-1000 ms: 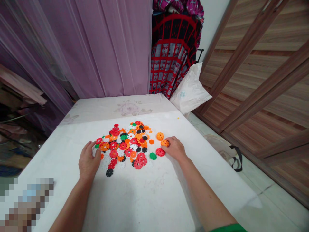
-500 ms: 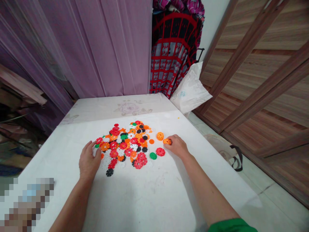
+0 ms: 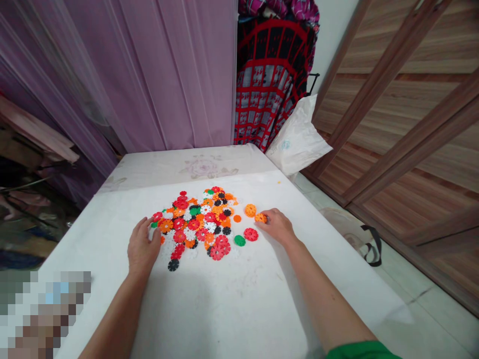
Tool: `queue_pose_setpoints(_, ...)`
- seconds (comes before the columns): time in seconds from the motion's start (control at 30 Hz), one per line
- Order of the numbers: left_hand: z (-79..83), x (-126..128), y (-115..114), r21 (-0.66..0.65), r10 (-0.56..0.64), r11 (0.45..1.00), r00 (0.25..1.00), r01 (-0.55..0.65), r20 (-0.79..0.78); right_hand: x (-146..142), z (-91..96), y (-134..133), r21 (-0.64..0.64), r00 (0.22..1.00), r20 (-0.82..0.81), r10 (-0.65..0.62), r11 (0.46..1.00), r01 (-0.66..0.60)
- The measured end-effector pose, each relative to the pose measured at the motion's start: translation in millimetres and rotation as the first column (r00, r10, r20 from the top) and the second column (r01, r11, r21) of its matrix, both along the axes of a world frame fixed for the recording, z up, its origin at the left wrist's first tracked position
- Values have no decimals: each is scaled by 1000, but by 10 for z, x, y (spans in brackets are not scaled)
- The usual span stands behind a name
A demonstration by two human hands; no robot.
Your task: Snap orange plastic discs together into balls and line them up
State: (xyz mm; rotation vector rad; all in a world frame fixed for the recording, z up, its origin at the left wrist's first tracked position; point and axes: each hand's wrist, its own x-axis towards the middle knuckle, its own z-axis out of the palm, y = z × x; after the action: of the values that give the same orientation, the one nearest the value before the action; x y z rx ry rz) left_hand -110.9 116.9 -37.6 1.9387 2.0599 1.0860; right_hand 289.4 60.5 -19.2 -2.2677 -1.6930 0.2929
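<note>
purple curtains (image 3: 179, 75) hang right behind the tabletop (image 3: 232, 309), which has a white cover on it and a strip of faded floral print at the far end. past the far right corner there's some red and black patterned fabric (image 3: 258, 94) with a crumpled white bag (image 3: 299, 139) in front of it, then a wood-panelled wardrobe (image 3: 392, 119) down the right side. a see-through bag with black straps (image 3: 374, 249) sits on the tiled floor (image 3: 434, 314), and the left side is a dim jumble with pale pink cloth (image 3: 37, 127) hanging over it. bottom left corner is pixelated, so can't tell what's there. ok so the main thing: a messy pile of notched discs (image 3: 193, 225) in red, orange, white, black and green, spread out between both hands. left hand (image 3: 143, 245) is loosely curved with the thumb apart, right at the pile's left edge, can't tell if the fingertips actually touch anything. right hand (image 3: 277, 227) has an orange disc (image 3: 261, 218) pinched at its fingertips, off to the right of the pile. a small orange piece (image 3: 237, 218) and a green disc (image 3: 240, 241) lie in between, with a red disc (image 3: 251, 234) just nearer the person and another orange one (image 3: 250, 210) right beside the pinched one.
</note>
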Motion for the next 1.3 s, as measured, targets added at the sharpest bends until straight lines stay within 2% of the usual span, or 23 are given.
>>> queue_pose_setpoints(0.13, -25, 1, 7, 10, -6, 1000, 1000, 6, -5, 18, -54, -3, 25, 1000, -12, -9, 1000, 9)
queue_pose_setpoints(0.27, -63, -1, 25, 22, -14, 1000, 1000, 14, -6, 27, -176, -40, 136, 984, -154, -89, 984, 111)
queue_pose_setpoints(0.4, -103, -21, 56, 29, -47, 998, 999, 47, -15, -39, -271, -93, 368, 957, -250, -146, 900, 234)
queue_pose_setpoints(0.47, -117, -31, 67, 43, -66, 997, 997, 68, -25, -125, -272, -89, 475, 971, -212, -111, 857, 202)
queue_pose_setpoints(0.57, -132, -40, 73, 49, -85, 995, 995, 87, -45, -326, -213, -24, 528, 993, -102, 57, 849, 5)
queue_pose_setpoints(0.63, -142, -43, 73, 45, -81, 995, 995, 84, -52, -486, -152, 45, 473, 982, -40, 184, 869, -144)
queue_pose_setpoints(0.73, -158, -50, 74, 43, -70, 996, 996, 73, -51, -710, -58, 155, 340, 959, 15, 285, 900, -272)
queue_pose_setpoints(0.87, -169, -66, 80, 25, -72, 997, 996, 74, -53, -908, 30, 266, 186, 907, 150, 392, 890, -416)
queue_pose_setpoints(1.07, -169, -64, 75, 31, -63, 997, 997, 64, -51, -934, 54, 290, 28, 879, 237, 413, 902, -431)
queue_pose_setpoints(1.3, -176, -42, 68, 53, -67, 996, 997, 68, -31, -878, 119, 281, 15, 911, 211, 356, 930, -367)
